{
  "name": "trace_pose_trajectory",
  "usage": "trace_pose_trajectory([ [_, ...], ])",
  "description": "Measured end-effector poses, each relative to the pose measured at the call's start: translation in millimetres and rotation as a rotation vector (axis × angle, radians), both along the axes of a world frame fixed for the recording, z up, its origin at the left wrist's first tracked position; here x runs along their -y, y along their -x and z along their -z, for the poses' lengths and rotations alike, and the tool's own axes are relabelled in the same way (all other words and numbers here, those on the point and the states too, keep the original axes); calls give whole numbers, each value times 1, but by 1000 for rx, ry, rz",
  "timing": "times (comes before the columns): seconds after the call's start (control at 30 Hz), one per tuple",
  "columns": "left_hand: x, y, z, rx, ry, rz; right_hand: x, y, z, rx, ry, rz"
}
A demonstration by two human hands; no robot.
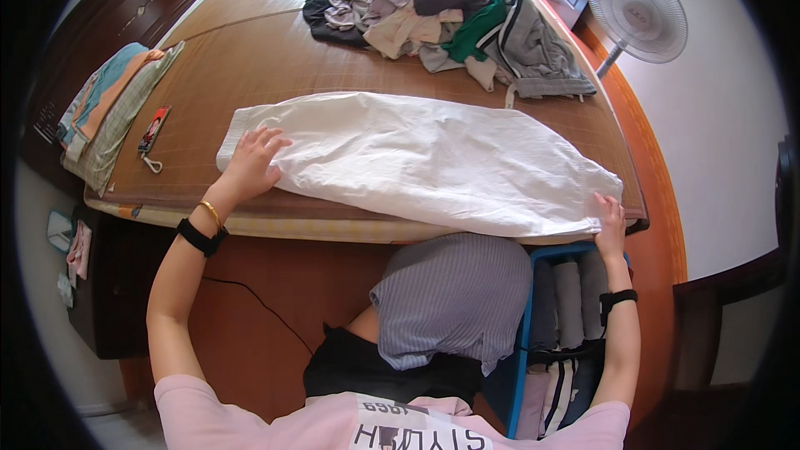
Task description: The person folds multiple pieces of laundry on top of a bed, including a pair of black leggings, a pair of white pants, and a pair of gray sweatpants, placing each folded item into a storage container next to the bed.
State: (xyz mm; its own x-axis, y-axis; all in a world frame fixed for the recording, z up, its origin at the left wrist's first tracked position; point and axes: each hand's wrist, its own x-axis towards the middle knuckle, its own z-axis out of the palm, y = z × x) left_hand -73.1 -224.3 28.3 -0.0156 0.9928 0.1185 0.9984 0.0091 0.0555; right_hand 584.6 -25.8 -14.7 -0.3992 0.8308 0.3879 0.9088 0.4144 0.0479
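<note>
White trousers [406, 153], apparently doubled lengthwise, lie across the near side of the bed, with a gathered elastic waistband at the left and a hem at the right. My left hand [253, 162] is over the cloth beside the waistband, its fingers spread and holding nothing. At the other end, my right hand [611, 220] grips the hem corner by the mattress edge, fingers on top and the thumb hidden. Soft wrinkles run through the middle of the trousers. Striped grey-blue cloth [456, 300] covers my knee, just below the bed edge.
A heap of mixed clothes [425, 25] lies on the bed mat [250, 56]. To the left are a phone [154, 130] and pillows or folded bedding [115, 106]. A blue bin [524, 381] of rolled clothes stands by my right arm. A fan [637, 12] stands beyond the bed.
</note>
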Motion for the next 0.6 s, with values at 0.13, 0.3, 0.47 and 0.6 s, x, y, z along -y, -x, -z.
trace_pose_trajectory([
  [0.13, -33, -12, 32, 38, -8, 31, -41, -43, 12, -474, 231, 99],
  [0.3, -31, -24, 68, 56, 8, -24, -65, -60, -7, -1189, 662, 35],
  [0.47, -35, -31, 81, 62, -55, -23, -89, -104, -8, -1524, 734, 537],
  [0.6, -23, -25, 79, 61, -85, -51, -79, -23, -21, -1376, 1043, 391],
])
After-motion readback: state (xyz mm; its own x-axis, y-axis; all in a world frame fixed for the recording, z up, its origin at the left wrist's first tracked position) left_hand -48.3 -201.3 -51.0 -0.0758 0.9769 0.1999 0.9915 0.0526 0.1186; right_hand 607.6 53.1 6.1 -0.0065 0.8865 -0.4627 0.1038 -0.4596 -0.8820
